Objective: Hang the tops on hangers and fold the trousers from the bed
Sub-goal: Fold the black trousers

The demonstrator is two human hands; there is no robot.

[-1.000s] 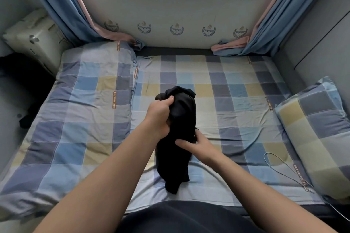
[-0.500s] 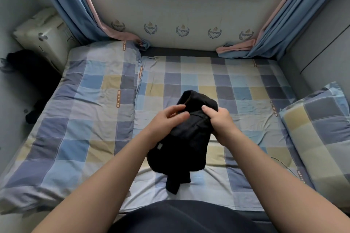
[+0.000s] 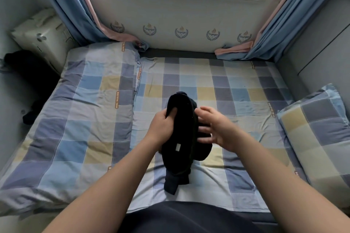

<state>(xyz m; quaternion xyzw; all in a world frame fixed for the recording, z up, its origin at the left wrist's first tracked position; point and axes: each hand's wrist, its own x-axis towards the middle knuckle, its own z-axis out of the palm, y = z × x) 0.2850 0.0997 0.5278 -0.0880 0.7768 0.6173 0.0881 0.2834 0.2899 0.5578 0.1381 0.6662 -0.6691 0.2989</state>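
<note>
Holding, head view: our left hand (image 3: 162, 125) has its grip clamped on the black garment (image 3: 181, 138), fingers curled into its upper edge.
Right: our right hand (image 3: 217, 128) has its grip apart, fingers spread against the garment's side.
Place: lifted over the checked bed (image 3: 236, 89), lower end reaching the sheet.

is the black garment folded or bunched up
Bunched up: the black garment hangs in a crumpled lump gripped by the left hand, its lower end resting on the bed.

The garment (image 3: 181, 134) is black (one small white label (image 3: 178, 147) on it); the bed sheet (image 3: 236, 91) is checked blue, grey and pale yellow; curtains (image 3: 62, 5) blue.
</note>
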